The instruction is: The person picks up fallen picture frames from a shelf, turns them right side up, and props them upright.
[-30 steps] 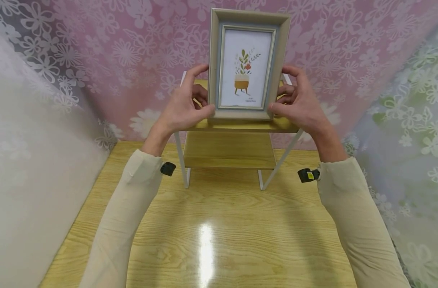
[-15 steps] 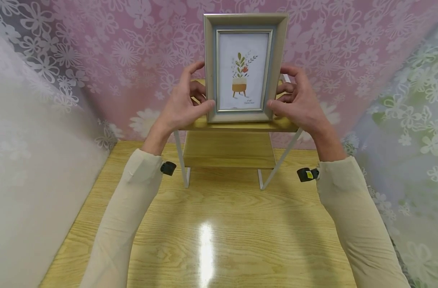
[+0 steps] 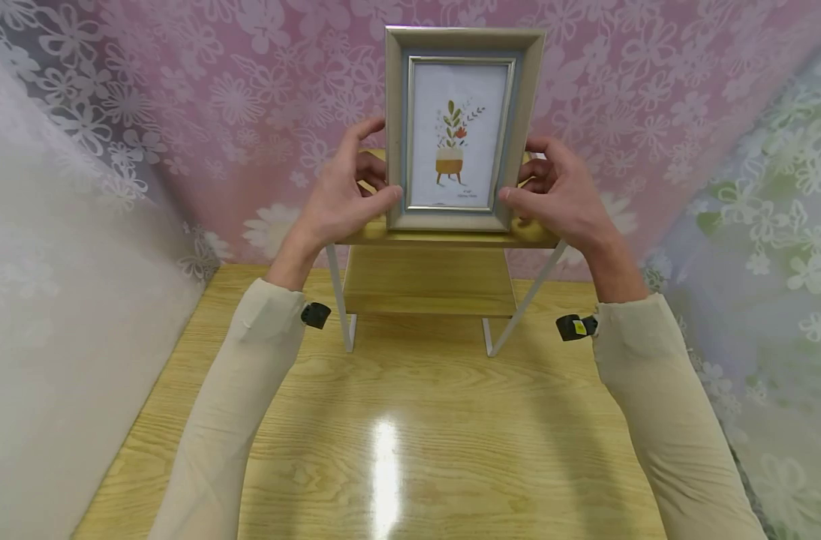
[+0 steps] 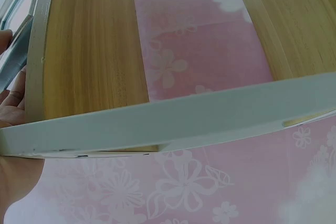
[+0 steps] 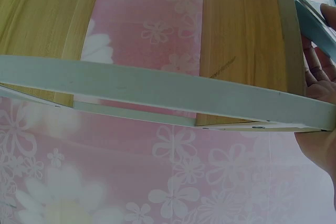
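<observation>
A picture frame (image 3: 527, 112) with a beige border and a potted-plant print stands nearly upright on the front part of the wooden tabletop (image 3: 444, 238). My left hand (image 3: 339, 191) pinches its lower left corner, thumb on the front face and the other fingers at the side and partly hidden behind. At the lower right corner, my right hand (image 3: 566, 195) holds it the same way. Both wrist views look beneath the table; part of the left hand (image 4: 13, 100) and part of the right hand (image 5: 320, 72) show at the edges, beside the frame.
Below the tabletop is a lower wooden shelf (image 3: 427, 281), carried by slanted white metal legs (image 3: 528, 300). A pink floral wall (image 3: 248, 112) rises behind the table, with pale walls on both sides. Wood-patterned floor (image 3: 451, 420) lies in front.
The picture frame has shifted slightly left and down from a second ago, then a touch back right. Both hands stay on its lower corners; the right hand's fingers are a little lower.
</observation>
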`<state>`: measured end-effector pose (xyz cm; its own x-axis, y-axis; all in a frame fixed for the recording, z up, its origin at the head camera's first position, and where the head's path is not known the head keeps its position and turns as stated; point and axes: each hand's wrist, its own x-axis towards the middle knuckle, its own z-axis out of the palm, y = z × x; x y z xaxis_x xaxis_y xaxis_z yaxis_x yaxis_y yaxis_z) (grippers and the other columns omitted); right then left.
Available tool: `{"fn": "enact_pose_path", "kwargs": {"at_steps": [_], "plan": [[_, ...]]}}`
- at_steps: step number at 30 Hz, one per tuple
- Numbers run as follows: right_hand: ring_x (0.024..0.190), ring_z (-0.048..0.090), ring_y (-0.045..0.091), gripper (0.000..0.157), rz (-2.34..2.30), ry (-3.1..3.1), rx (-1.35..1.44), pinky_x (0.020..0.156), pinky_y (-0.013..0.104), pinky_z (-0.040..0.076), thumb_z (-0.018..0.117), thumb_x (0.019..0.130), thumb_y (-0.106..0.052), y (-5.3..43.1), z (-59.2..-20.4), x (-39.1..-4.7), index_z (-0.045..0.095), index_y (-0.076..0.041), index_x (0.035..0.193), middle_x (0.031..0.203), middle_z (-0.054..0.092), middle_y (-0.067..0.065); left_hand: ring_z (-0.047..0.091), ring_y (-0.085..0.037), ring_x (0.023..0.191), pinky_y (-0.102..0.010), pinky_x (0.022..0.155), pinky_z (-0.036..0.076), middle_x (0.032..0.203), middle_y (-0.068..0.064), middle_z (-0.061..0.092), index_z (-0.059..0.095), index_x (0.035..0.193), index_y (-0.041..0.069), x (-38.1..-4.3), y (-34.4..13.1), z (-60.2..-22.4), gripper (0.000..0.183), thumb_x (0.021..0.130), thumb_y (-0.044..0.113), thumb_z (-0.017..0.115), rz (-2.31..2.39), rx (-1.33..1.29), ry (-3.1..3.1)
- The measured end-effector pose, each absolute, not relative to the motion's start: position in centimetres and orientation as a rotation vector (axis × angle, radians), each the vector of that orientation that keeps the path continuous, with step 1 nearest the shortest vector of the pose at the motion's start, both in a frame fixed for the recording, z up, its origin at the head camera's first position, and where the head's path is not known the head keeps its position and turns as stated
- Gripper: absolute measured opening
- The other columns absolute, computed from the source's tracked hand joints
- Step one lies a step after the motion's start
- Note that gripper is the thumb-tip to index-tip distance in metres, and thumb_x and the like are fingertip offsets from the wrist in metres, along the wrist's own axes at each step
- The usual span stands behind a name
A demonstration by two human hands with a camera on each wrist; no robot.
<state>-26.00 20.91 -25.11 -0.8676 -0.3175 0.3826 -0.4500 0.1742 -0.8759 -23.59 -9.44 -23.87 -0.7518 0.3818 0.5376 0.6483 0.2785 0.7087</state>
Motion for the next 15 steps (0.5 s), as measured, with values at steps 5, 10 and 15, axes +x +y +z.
{"fn": "enact_pose_path", "kwargs": {"at_steps": [5,10,15], "plan": [[0.068,0.061,0.022,0.054,1.755,-2.359,0.751,0.054,0.028,0.053,0.068,0.082,-0.001,20.7,-24.8,-25.8,0.047,-0.009,0.131,0.091,0.062,0.013,0.059,-0.015,0.082,-0.033,0.068,0.052,0.094,-0.009,0.062,0.026,0.145,0.011,-25.0,-9.8,-25.0,0.074,0.083,0.004,0.065,-1.460,-0.921,-2.279],[0.081,0.061,0.022,0.059,1.656,-2.403,0.736,0.065,0.025,0.054,0.066,0.084,-0.006,20.6,-24.5,-25.6,0.041,-0.012,0.138,0.100,0.061,0.010,0.058,-0.011,0.087,-0.032,0.071,0.052,0.104,-0.003,0.059,0.025,0.146,0.020,-26.2,-10.1,-25.8,0.077,0.083,0.013,0.068,-1.443,-0.900,-2.263],[0.098,0.056,0.021,0.062,1.582,-2.387,0.723,0.082,0.023,0.048,0.065,0.086,-0.009,20.2,-23.9,-24.7,0.036,-0.015,0.141,0.113,0.056,0.008,0.056,-0.013,0.094,-0.032,0.075,0.051,0.110,-0.006,0.056,0.027,0.146,0.017,-26.0,-9.9,-25.8,0.077,0.082,0.011,0.069,-1.468,-0.894,-2.236]]}}
